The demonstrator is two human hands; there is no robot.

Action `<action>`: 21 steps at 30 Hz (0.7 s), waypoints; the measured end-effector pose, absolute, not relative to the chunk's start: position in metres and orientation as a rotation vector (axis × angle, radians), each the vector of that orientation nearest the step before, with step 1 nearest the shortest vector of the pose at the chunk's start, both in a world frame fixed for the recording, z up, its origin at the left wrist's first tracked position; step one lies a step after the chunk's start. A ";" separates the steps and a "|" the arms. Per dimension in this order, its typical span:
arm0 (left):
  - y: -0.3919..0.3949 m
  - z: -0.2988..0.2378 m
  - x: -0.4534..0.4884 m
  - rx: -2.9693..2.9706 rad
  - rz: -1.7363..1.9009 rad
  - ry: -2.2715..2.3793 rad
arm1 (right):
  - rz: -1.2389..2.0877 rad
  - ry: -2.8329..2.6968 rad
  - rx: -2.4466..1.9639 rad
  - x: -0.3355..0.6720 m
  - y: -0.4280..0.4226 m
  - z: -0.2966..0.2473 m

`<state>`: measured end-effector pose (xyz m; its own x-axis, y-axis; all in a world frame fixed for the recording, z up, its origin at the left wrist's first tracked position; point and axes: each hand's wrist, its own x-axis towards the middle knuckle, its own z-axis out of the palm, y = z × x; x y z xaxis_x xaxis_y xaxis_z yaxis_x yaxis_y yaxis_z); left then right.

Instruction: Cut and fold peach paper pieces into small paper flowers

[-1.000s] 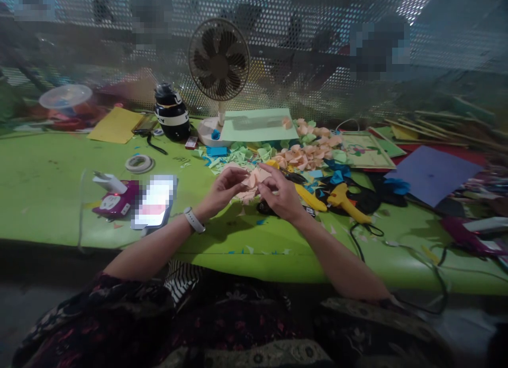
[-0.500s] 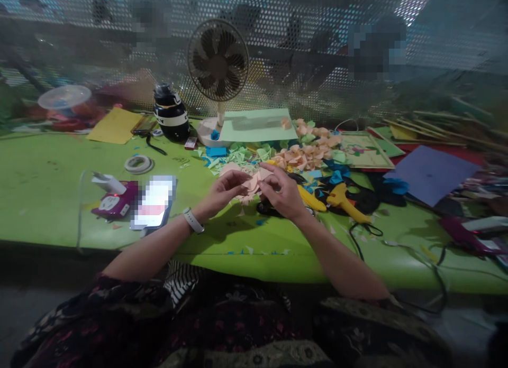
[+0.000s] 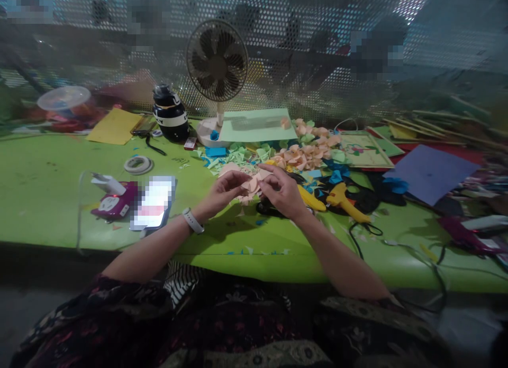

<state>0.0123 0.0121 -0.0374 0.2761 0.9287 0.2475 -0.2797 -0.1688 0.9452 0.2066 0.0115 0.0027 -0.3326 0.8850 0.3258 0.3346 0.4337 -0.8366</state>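
Between my two hands is a small peach paper piece (image 3: 253, 185), curved at its edge. My left hand (image 3: 227, 192) pinches its left side with thumb and fingertips. From the right, my right hand (image 3: 281, 192) grips the same piece, fingers bent and thumb partly hidden. Both hands hang over peach paper scraps (image 3: 243, 199) on the green table. Just beyond them lie green paper pieces (image 3: 242, 154) and a heap of peach paper petals (image 3: 305, 154). A yellow glue gun (image 3: 346, 203) rests to the right of my right hand.
A phone (image 3: 154, 203) and a purple power strip (image 3: 115, 203) lie left, near a tape roll (image 3: 138, 165). A fan (image 3: 217, 61) and a black bottle (image 3: 170, 114) stand at the back. Purple paper (image 3: 432, 172) and cables (image 3: 436, 273) are at the right.
My hands keep almost the same place and grip. The peach paper piece between them looks slightly turned, its rounded edge showing a little more clearly.
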 end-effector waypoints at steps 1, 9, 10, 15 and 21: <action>0.012 -0.038 0.012 1.304 1.234 0.685 | 0.861 -1.870 -1.034 0.206 0.012 0.003; 0.013 -0.038 0.012 1.305 1.241 0.662 | 0.865 -1.846 -0.995 0.207 0.014 0.001; 0.013 -0.038 0.012 1.305 1.240 0.660 | 0.862 -1.847 -0.990 0.207 0.014 0.000; 0.012 -0.037 0.012 1.289 1.245 0.657 | 0.858 -1.859 -0.990 0.207 0.015 -0.001; 0.012 -0.039 0.013 1.273 1.242 0.643 | 0.869 -1.860 -0.970 0.206 0.015 -0.002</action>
<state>0.0126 0.0122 -0.0389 0.2812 0.9241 0.2586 -0.3224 -0.1628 0.9325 0.2064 0.0152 -0.0018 -0.3441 0.8681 0.3578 0.2822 0.4590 -0.8424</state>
